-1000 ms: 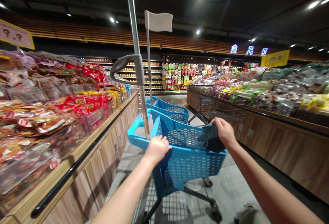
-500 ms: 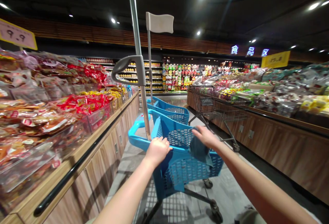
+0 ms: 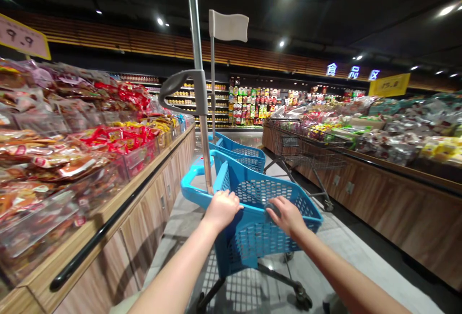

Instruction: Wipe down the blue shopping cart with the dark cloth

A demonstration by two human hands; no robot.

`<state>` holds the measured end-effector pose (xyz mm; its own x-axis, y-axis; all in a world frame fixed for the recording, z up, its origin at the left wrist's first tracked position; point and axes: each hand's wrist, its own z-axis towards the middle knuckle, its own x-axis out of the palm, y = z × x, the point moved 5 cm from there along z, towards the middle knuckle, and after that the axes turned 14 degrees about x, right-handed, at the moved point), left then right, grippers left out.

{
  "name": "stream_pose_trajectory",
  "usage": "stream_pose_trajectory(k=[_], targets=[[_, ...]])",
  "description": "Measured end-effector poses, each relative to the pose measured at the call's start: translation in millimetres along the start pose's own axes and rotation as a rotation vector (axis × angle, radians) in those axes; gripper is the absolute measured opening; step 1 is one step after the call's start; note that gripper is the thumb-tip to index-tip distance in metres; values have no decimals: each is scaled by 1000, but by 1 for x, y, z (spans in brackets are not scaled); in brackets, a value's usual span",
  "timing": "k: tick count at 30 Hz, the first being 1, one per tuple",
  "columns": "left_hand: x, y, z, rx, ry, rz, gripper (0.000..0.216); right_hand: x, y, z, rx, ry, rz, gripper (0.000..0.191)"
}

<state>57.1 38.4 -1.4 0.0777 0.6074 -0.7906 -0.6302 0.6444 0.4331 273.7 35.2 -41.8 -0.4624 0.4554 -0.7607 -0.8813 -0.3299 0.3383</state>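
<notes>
A blue plastic shopping cart [image 3: 249, 237] with perforated sides stands before me, seen from its side. My left hand [image 3: 223, 208] is closed over the cart's near rim, close to the upright metal pole [image 3: 197, 30]. Further right along the same rim is my right hand [image 3: 287, 215], fingers curled, with a small dark grey-blue patch of cloth [image 3: 270, 209] showing between thumb and fingers. Most of the cloth is hidden by the hand. A grey looped handle [image 3: 184, 94] is fixed on the pole.
Another blue cart [image 3: 249, 155] with a white flag [image 3: 230, 26] on a pole stands just beyond. A black wire cart [image 3: 288, 138] is by the right wooden counter [image 3: 390, 213]. The left counter [image 3: 144, 230] holds bagged snacks [image 3: 119, 136]. Stocked shelves [image 3: 252, 102] line the back.
My right hand has moved down and slightly toward me along the cart's rim. The cloth that hung from it over the side is now bunched and mostly hidden. My left hand stays on the rim.
</notes>
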Motion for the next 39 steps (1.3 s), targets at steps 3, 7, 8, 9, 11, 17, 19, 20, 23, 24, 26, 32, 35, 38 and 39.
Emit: stream_pose_trajectory(k=[3,7,8,9,11,17,19,20,23,24,26,32,35,38,39], targets=[[1,2,1,-15,12,-3,24,15,51,-8,-82,-102,29,28],[-1,5,1,-10,6,-15,22,22,71,-9,-152,-117,-57,33],[-1,5,1,-1,6,-18,23,21,60,-8,-147,-97,-82,33],[-2,5,1,7,6,-20,23,18,45,-8,-139,-70,-101,33],[-4,5,1,17,0,-19,23,8,4,-9,-119,-10,-140,30],[-4,2,4,-14,-21,-23,21,-24,-101,-19,33,30,-280,33],[-1,1,5,-17,-26,-27,21,-24,-100,-16,91,23,-303,33],[1,1,6,-17,-30,-27,21,-21,-91,-14,103,25,-302,33],[4,2,8,-18,-33,-26,21,-9,-41,-3,78,29,-262,34],[5,4,8,-21,-30,-25,21,-4,-23,1,62,26,-247,33],[4,7,7,-25,-24,-16,20,2,5,7,38,19,-234,32],[-3,14,0,6,-31,23,21,7,0,1,85,7,-315,30],[-7,13,-2,5,-19,31,25,6,-27,-7,103,11,-376,26],[-11,10,-1,1,-1,20,28,3,-48,-8,82,9,-378,22],[-12,8,-1,-3,3,17,28,1,-52,-6,89,-2,-368,21]])
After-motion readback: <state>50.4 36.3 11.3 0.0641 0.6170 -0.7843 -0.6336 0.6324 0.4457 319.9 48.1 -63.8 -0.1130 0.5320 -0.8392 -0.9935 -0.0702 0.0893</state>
